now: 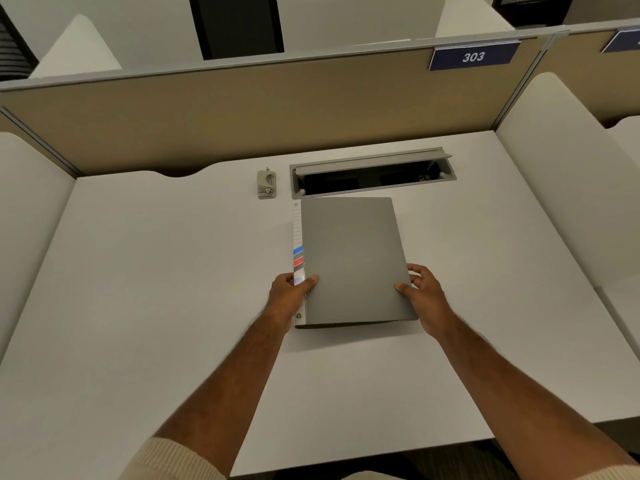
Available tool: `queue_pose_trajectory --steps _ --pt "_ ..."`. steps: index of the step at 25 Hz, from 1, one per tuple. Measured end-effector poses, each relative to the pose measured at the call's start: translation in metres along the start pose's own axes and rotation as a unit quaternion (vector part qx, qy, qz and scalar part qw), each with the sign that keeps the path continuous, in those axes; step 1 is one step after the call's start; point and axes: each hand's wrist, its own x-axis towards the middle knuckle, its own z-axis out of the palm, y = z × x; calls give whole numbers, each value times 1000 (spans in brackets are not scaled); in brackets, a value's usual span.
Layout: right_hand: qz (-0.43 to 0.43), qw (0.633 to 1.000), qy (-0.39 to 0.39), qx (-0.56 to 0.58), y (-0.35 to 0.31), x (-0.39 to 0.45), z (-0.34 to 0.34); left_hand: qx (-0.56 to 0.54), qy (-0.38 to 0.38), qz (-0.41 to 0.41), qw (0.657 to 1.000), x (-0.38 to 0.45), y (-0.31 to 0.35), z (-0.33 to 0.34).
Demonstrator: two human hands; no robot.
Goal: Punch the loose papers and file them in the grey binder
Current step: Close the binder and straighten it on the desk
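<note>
A: While both hands are on it, where does the grey binder (353,261) sit?

B: Flat and closed on the white desk (156,289), about the middle, its spine on the left. The spine label (298,251) is white with a blue and a red stripe.

A: How is the left hand (289,294) placed?

B: It grips the spine edge near the binder's near left corner, thumb lying on top of the cover, the other fingers hidden behind the spine.

A: And the right hand (424,294)?

B: It holds the right edge near the near right corner, thumb on the cover, fingers curled round the side. So the hands are apart, one clamped on each side of the binder.

A: Is the near edge lifted?

B: A shadow lies under it, but I cannot tell for sure.

A: What else is on the desk?

B: A small beige hole punch (266,184) stands at the far side, just left of an open cable slot (372,173) in the desktop. The binder's far edge lies just beside that slot. A tan partition (242,116) rises behind, with a blue plate (473,57) reading 303.
</note>
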Motion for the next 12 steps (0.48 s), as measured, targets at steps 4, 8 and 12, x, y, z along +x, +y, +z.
queue_pose_trajectory --steps 4,8,12 --pt "4 1000 0 -4 -13 26 2 23 0 12 1000 18 19 7" --pt "9 1000 -10 -17 -24 50 2 28 2 8 1000 32 30 14" --pt "1 999 -13 -40 -31 65 3 33 8 6 999 39 36 20"
